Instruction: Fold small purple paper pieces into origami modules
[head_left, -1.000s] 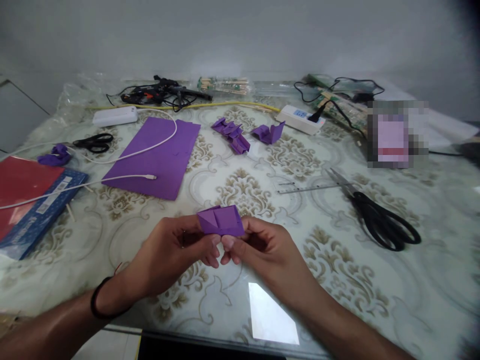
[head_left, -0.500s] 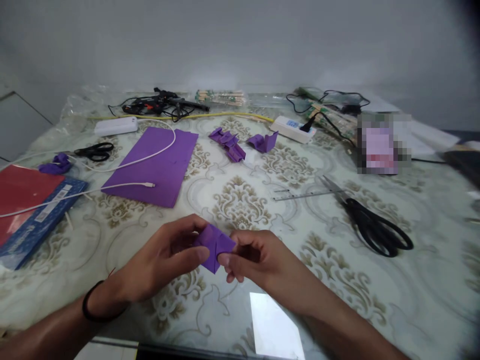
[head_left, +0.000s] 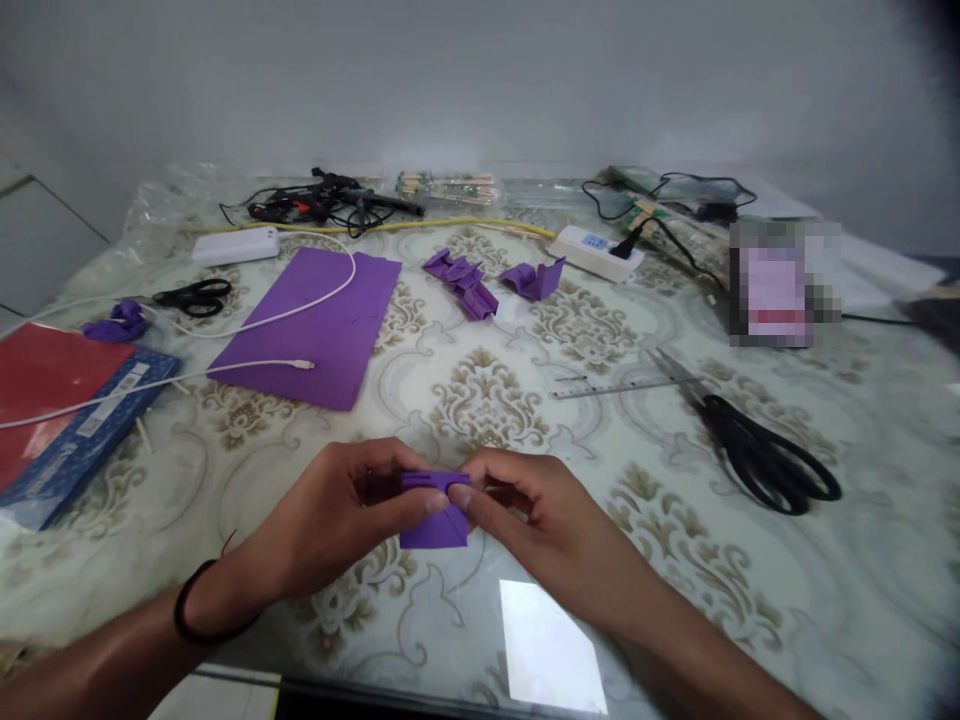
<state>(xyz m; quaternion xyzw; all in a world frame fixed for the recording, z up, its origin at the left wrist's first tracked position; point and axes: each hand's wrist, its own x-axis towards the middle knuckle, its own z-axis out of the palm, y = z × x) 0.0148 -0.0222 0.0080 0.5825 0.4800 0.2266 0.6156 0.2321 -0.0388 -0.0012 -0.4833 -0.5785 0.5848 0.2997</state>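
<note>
Between my two hands is a small folded piece of purple paper (head_left: 433, 528), held above the table near its front edge. My left hand (head_left: 352, 510) grips its left side, thumb on the near face and fingers behind. My right hand (head_left: 525, 520) pinches the right side the same way, its thumb tip close to the left one. A folded strip runs along the paper's upper edge, and a slanting crease shows below the thumbs. Farther back lie a folded purple paper strip (head_left: 463, 285) and another folded purple piece (head_left: 534, 279).
Purple paper sheets (head_left: 315, 330) lie left of centre under a white cable (head_left: 300, 364). Large black scissors (head_left: 757, 450) and a clear ruler (head_left: 615, 387) rest at right. A power strip (head_left: 596, 253), smaller scissors (head_left: 195, 297) and a red-and-blue packet (head_left: 82, 430) are also there.
The small purple paper has turned from a tilted, diamond-like pose to one with its edges level. Both thumbs have come closer together on its near face. The view has shifted slightly.
</note>
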